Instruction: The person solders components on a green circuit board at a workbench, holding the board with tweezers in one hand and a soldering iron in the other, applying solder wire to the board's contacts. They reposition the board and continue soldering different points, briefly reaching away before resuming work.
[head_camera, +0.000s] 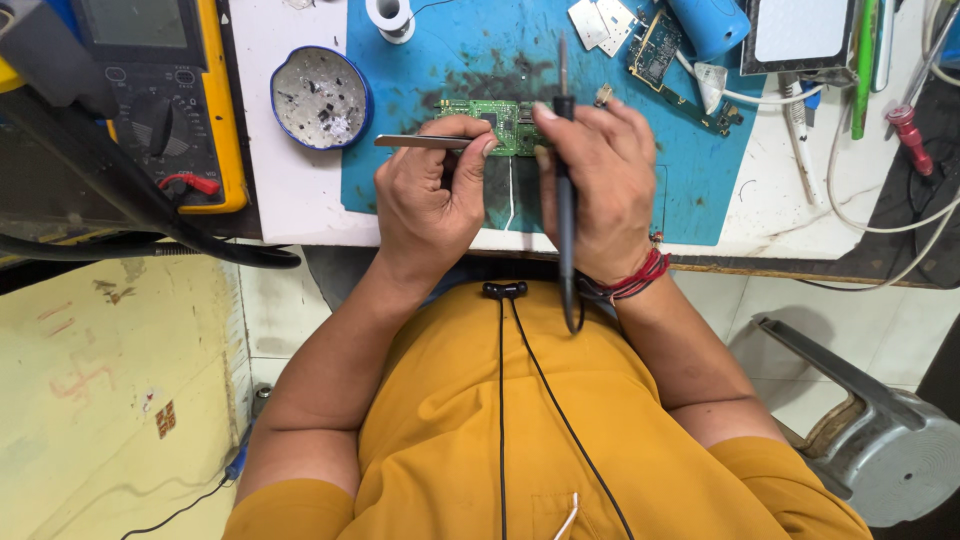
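Note:
A small green circuit board (503, 118) lies on a blue work mat (690, 170) at the table's near edge. My left hand (432, 190) pinches metal tweezers (415, 142), whose tips rest at the board's left side. My right hand (598, 180) grips a black soldering iron (565, 190) upright like a pen, its tip pointing away from me just right of the board. Its cord runs down past my wrist, which wears red thread bands (640, 280).
A blue-rimmed dish (320, 97) of solder scraps sits left of the mat. A yellow multimeter (165, 95) lies far left. Other circuit boards (660, 50), a blue cylinder (708, 22), a solder spool (390, 15) and cables lie at the back. A grey stool (880, 440) stands right.

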